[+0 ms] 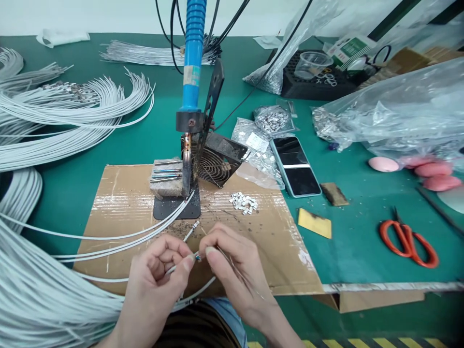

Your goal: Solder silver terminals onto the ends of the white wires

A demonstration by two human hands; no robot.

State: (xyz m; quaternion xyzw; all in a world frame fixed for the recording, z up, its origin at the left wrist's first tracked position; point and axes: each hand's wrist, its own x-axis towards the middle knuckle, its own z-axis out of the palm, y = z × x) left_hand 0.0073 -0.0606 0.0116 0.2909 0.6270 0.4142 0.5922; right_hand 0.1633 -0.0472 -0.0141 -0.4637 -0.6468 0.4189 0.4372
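My left hand (161,270) is closed, its thumb and forefinger pinching a white cable near its end. The cable tip shows small bluish strands between my two hands. Close beside it, my right hand (235,263) is closed in a pinch, with a thin solder wire (258,293) running through the fingers and across the palm. Just beyond the fingertips, another white cable end (196,224) carries a small metal connector. A blue-handled soldering iron (192,82) stands clamped tip-down above a black base plate (177,209). Several white cables (159,227) reach toward its tip.
Large bundles of white cable (43,285) lie at left. Small metal connectors (243,203) are piled on the cardboard (119,193). A black fan (217,164) leans behind. To the right are a phone (296,166), a yellow sponge (314,223), red-handled scissors (409,241) and plastic bags (398,106).
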